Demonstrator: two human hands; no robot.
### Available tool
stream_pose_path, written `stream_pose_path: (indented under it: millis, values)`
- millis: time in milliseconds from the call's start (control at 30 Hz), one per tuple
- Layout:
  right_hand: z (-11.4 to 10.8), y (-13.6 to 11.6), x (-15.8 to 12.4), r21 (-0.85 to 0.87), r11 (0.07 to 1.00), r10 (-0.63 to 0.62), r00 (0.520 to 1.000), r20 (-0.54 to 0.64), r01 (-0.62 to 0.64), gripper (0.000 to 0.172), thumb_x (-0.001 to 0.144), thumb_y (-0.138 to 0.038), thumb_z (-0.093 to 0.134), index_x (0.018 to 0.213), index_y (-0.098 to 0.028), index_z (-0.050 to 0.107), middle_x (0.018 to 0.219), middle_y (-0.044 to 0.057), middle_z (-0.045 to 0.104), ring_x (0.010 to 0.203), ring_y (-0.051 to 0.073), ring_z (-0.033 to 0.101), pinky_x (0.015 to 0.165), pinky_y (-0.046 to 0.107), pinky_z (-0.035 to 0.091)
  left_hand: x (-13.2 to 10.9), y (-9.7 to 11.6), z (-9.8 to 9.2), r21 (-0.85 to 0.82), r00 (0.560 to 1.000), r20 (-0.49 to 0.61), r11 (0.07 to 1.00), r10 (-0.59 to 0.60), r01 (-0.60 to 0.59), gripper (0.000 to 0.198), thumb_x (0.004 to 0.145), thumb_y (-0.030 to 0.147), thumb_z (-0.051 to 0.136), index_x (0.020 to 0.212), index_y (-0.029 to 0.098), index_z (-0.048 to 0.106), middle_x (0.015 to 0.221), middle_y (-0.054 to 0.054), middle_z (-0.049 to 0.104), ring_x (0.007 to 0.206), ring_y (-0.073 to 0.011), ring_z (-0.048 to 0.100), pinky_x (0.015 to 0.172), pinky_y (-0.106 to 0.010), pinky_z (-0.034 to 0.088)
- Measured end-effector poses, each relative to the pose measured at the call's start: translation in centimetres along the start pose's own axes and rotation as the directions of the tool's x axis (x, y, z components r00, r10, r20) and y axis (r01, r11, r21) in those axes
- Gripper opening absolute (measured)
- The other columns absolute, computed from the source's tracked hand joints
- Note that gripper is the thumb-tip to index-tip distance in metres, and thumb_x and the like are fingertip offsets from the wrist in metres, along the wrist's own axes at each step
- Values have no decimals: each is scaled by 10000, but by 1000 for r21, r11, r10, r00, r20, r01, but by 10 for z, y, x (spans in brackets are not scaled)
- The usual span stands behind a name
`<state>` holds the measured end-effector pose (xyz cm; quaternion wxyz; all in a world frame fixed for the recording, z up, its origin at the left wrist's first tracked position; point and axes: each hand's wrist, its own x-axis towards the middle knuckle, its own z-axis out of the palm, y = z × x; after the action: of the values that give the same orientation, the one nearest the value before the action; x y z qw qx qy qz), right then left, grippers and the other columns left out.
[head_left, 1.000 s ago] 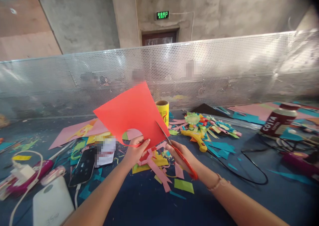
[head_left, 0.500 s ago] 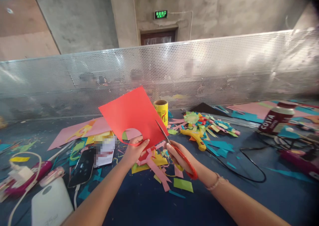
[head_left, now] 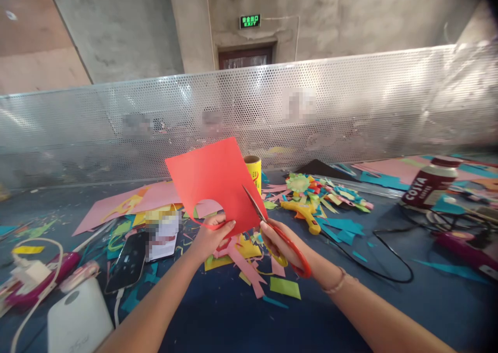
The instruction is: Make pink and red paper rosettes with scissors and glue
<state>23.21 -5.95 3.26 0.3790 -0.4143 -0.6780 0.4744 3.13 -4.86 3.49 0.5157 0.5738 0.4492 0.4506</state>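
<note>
Red paper (head_left: 218, 182) has turned clockwise; left fingers (head_left: 215, 220) pinch it, right fingers (head_left: 268, 232) grip scissors (head_left: 254, 203); twisting might tear its thin strip (head_left: 200, 222).

- By its look, an indoor craft workshop.
- Top centre: a lit green exit sign (head_left: 249, 21) over a dark-framed door (head_left: 246, 57), in a bare, unpainted wall (head_left: 350, 16).
- Across the middle: a perforated metal partition (head_left: 350, 109) behind the worktop.
- Lower half: a dark blue worktop (head_left: 233, 324) strewn with coloured paper scraps (head_left: 285, 287).
- Centre and just right: scissors (head_left: 262, 216) and a yellow glue gun (head_left: 309, 218).
</note>
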Motion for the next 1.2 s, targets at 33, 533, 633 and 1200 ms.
stream_pose_path:
  millis: [33, 533, 633, 1200]
  values:
    - [0, -1, 0, 16, 1000, 5, 1000, 3, -5, 424, 844, -579, 402, 681, -188, 407, 535, -54, 388, 431, 62, 353, 397, 203, 299, 0, -1, 1, 12, 999, 24, 1000, 22, -22, 317, 699, 467, 629, 678, 159, 556, 509, 45, 440, 355, -41, 318, 353, -178, 243]
    - [13, -1, 2, -31, 996, 74, 987, -143, -79, 419, 811, -595, 426, 709, -189, 437, 449, -62, 377, 367, 58, 313, 342, 198, 237, 0, -2, 5, 18, 995, 66, 997, 74, -75, 356, 731, 489, 592, 648, 165, 470, 459, 89, 290, 332, -29, 256, 357, -183, 174]
    - [13, 0, 2, -22, 996, 80, 988, -135, -84, 432, 809, -609, 420, 701, -191, 421, 462, -64, 377, 371, 54, 305, 348, 199, 233, 0, -2, 5, 26, 996, 80, 998, 49, -52, 349, 728, 495, 590, 675, 168, 479, 435, 97, 281, 320, -35, 251, 350, -184, 162]
    - [11, 3, 7, 250, 964, 122, 985, -124, -88, 411, 761, -565, 519, 930, -211, 396, 473, -102, 446, 336, 57, 341, 346, 179, 264, -1, -5, 9, 197, 987, 102, 970, 123, -141, 357, 737, 468, 581, 554, 175, 492, 418, 54, 327, 397, -84, 338, 401, -227, 245]
